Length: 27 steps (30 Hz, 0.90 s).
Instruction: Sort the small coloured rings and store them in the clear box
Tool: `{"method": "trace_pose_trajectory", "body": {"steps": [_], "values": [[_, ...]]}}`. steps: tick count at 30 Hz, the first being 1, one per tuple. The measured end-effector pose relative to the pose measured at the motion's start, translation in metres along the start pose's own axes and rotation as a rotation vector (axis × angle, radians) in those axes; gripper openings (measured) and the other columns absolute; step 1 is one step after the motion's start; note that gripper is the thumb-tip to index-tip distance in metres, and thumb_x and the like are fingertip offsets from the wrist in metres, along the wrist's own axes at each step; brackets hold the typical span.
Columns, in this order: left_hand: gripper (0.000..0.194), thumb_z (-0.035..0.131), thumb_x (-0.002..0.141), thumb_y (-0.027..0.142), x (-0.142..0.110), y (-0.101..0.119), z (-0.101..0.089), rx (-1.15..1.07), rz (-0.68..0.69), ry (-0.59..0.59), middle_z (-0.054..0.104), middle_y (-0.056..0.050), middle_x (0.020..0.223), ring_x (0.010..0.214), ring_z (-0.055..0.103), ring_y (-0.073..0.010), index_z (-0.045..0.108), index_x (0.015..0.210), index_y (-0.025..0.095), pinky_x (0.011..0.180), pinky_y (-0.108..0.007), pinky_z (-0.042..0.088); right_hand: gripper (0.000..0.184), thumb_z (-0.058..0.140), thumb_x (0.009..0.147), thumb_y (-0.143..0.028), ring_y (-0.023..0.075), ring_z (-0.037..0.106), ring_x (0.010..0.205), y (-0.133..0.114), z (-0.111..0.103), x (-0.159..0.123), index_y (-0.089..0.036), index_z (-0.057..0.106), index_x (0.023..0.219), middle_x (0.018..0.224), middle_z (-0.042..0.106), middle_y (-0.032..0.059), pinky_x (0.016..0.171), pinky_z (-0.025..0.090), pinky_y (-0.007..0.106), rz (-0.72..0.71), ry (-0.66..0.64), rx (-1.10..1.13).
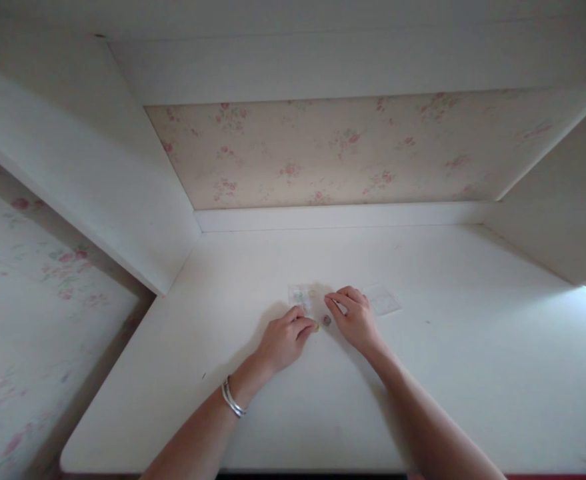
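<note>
My left hand [285, 340] rests on the white desk [423, 373], fingers curled, fingertips pinched on a small yellowish piece [315, 327]. My right hand [353, 317] lies just to its right, fingers bent and close together, touching the desk. Between the two hands lies a tiny dark round piece [327, 321]. Just beyond the left hand's fingertips is a small clear packet with pale printing [300, 296], with another small yellowish bit [313, 293] at its right edge. A second clear packet [383, 298] lies flat to the right of my right hand. A silver bangle [232, 399] circles my left wrist.
The desk sits in an alcove: a white side panel [97, 180] on the left, another [557, 220] on the right, floral wallpaper [333, 150] behind. The desk's front edge [123, 463] runs along the bottom. Floral wall [23, 300] lies to the far left.
</note>
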<state>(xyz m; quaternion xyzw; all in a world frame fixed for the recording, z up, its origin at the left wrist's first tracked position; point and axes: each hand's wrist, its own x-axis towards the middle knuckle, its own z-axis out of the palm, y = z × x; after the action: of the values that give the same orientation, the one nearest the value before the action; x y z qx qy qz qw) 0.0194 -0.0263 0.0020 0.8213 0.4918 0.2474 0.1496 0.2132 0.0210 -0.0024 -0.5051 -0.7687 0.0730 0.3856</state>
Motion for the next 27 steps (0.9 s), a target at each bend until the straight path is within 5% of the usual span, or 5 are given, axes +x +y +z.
{"method": "trace_pose_trajectory", "body": {"steps": [9,27], "values": [[0.023,0.046,0.092,0.029,0.005,-0.003,-0.004,-0.156,-0.076,0.134,0.057,-0.003,0.086,0.078,0.057,-0.0118,0.067,0.093,0.021,0.069,-0.022,0.046,0.016,0.052,0.088,-0.024,0.0154,0.049,0.081,-0.027,-0.018,-0.022,-0.024,0.068,0.089,0.085,0.058,0.0032,0.077,0.028,0.032,-0.222,-0.297,-0.031],[0.023,0.045,0.092,0.030,0.070,-0.002,-0.008,0.171,-0.168,0.046,0.060,-0.001,0.090,0.079,0.060,-0.0123,0.067,0.095,0.026,0.074,-0.022,0.044,0.019,0.050,0.089,-0.025,0.0157,0.045,0.080,-0.028,-0.015,-0.021,-0.020,0.066,0.079,0.081,0.058,0.0031,0.075,0.025,0.033,-0.257,-0.370,-0.175]]}}
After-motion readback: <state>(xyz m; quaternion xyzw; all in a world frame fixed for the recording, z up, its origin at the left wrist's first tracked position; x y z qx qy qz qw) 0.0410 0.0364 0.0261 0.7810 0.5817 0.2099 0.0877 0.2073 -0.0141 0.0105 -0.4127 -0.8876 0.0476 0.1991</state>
